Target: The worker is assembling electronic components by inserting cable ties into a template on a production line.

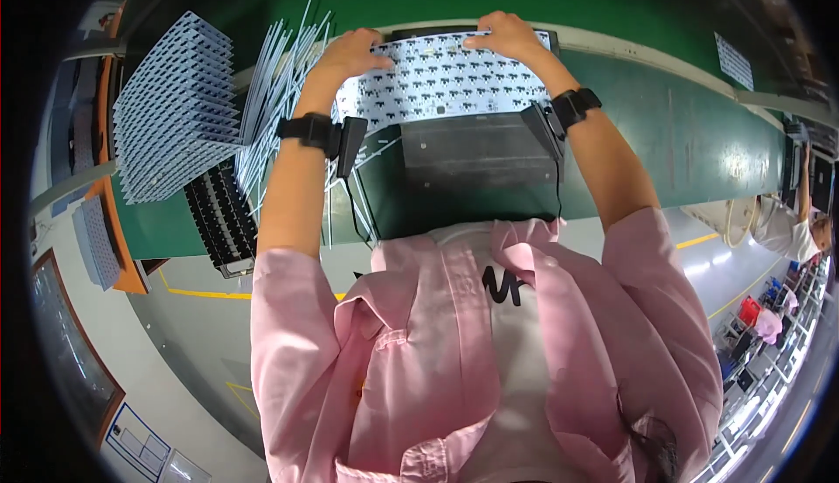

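Note:
A white keyboard circuit board (441, 81) with rows of dark key marks lies across the far side of the bench in front of me, its left end tilted a little nearer. My left hand (353, 53) grips its far left corner, thumb on the face and fingers curled at the edge. At the far edge, right of the middle, my right hand (510, 35) pinches the board the same way. A dark grey flat block (481, 152) sits just on the near side of the board. Both wrists wear black bands with small devices.
Left of my hands lie many thin white strips (281, 90), loosely heaped. Beyond them rises a tall stack of white boards (175, 111), with a black slotted rack (220, 216) nearby. Another board (733, 61) lies at the far right. A person (782, 234) is off to the right.

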A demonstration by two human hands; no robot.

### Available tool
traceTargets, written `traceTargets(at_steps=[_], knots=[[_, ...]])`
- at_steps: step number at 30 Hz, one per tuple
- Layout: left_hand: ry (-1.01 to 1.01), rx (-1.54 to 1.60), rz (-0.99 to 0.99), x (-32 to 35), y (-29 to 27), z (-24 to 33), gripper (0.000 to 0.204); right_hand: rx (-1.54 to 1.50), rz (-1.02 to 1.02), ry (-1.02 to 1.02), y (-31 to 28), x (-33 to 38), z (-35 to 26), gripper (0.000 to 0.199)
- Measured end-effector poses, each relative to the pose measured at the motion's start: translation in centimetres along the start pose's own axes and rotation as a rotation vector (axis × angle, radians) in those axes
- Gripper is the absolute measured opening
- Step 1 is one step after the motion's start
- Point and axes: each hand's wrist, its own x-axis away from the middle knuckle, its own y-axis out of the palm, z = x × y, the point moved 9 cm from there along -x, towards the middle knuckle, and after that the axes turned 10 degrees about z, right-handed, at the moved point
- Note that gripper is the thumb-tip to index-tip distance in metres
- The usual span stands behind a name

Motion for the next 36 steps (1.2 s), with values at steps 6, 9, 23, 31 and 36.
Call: traceTargets(at_steps=[6, 9, 23, 31, 36], knots=[[0.125, 0.044, 0.878, 8.6, -15.1, 1.6, 0.038, -0.332, 0.22, 0.101, -3.3, -4.9, 5.7, 0.039], [-0.254, 0.015, 1.29, 18.7, -19.6, -7.9, 0.038, -0.239, 0.166, 0.089, -5.1, -9.5, 8.1, 0.036], [-0.333, -0.587, 0.714, 28.1, -17.8, -24.6, 0.027, -0.521, 0.45, -0.053, -12.2, -8.2, 6.0, 0.021], [0.062, -0.369, 0.489, 17.0, -16.3, 2.1, 0.026, 0.033, 0.674, -0.603, -19.0, 9.4, -18.4, 0.024], [0.524, -0.193, 0.432, 12.8, -11.1, 18.2, 0.028, 0.245, 0.209, -0.295, -14.6, 10.6, -13.5, 0.024]])
